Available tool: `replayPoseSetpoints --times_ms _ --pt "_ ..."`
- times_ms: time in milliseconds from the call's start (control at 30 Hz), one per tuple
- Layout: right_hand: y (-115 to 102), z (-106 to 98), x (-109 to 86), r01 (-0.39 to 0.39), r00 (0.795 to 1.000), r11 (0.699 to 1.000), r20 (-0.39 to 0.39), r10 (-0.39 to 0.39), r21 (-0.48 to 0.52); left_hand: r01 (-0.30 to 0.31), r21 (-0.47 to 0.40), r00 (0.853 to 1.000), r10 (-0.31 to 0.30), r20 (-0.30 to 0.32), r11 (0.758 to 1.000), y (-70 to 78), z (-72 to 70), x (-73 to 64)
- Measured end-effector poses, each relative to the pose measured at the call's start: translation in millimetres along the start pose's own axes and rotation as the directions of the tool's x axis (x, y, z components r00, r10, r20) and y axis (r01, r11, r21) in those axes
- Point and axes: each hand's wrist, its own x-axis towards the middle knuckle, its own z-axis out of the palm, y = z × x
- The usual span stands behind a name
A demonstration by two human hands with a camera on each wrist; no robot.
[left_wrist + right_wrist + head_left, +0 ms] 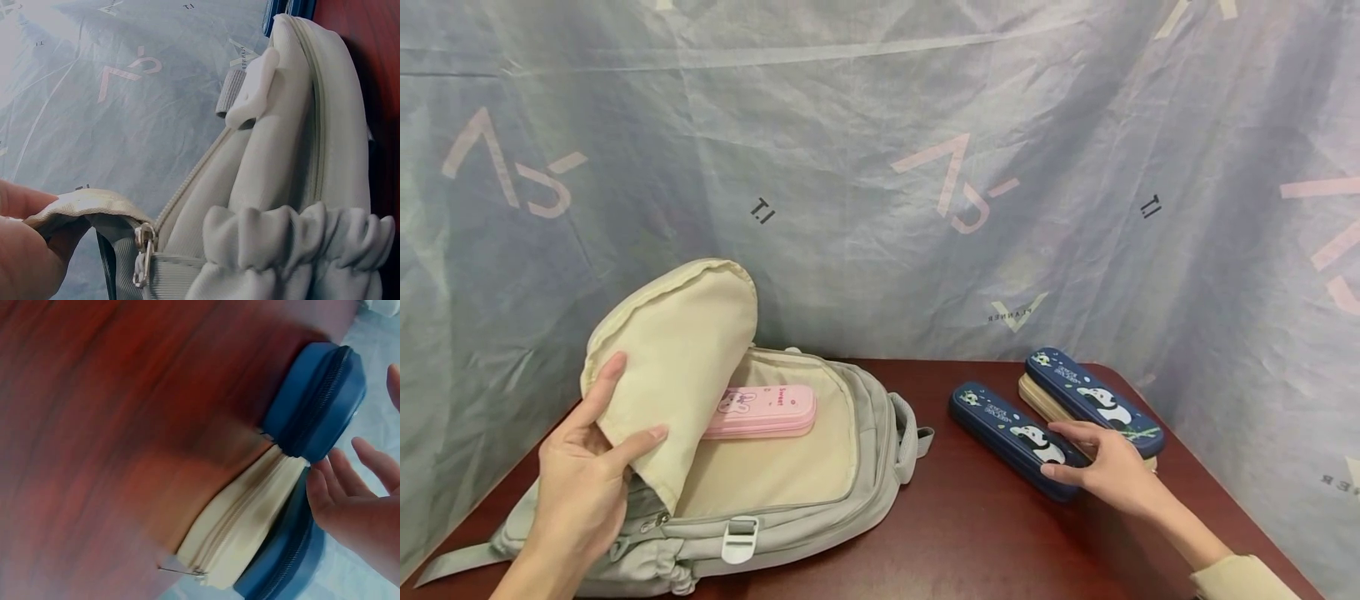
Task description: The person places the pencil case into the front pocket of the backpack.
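The left hand [580,467] pinches the raised cream flap [677,375] of the grey backpack [805,533]; right of the backpack, the right hand [1108,467], fingers apart, is at a navy panda case [1000,425] (contact unclear). Farther right of the backpack, another navy case [1086,396] tops a cream case [244,522]. Inside the backpack lies a pink case [775,408]. Beneath the backpack is the table [940,542].

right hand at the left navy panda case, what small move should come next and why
Probably close the right hand on the left long navy-blue zipped panda case: it is spread open at that case's end without gripping, while the left hand holds up the cream fabric flap of the pale-grey backpack, leaving visible room beside the pink rabbit-print case.
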Motion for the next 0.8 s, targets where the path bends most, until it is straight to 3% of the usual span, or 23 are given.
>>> replayPoseSetpoints --times_ms 433,800 --pt "14 4 0.4 -0.06 0.997 0.998 0.052 0.061 -0.018 0.012 0.033 1.0 -0.012 -0.021 0.999 1.8 1.6 0.5" --pt "17 2 1.4 -0.053 0.995 0.998 0.081 0.052 0.017 0.019 0.026 1.0 -0.018 -0.022 0.999 1.8 1.1 0.8"
